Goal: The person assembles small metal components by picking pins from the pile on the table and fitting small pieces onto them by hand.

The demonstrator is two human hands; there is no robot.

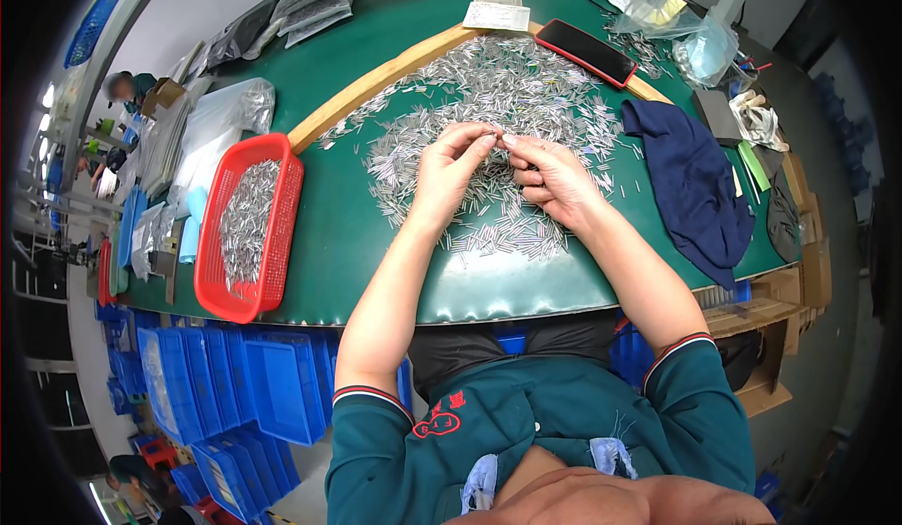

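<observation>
A broad heap of small, thin silvery metal pins [489,79] is spread over the green tabletop. Above its middle, my left hand [453,170] and my right hand [554,177] meet at the fingertips. Thumb and forefinger are pinched together on each hand. Whatever sits between the fingertips is too small to make out. The other fingers of my right hand curl in toward the palm. To the left of my hands stands a red perforated plastic basket [292,187], with many of the same metal pins [249,215] inside.
Wooden strips [376,84] border the heap at the back. A phone with a red edge [587,53] and paper slips [496,15] rest there. Dark blue cloth [691,187] lies at right, clear plastic bags [230,116] at left. Blue bins [287,384] stand below the table edge.
</observation>
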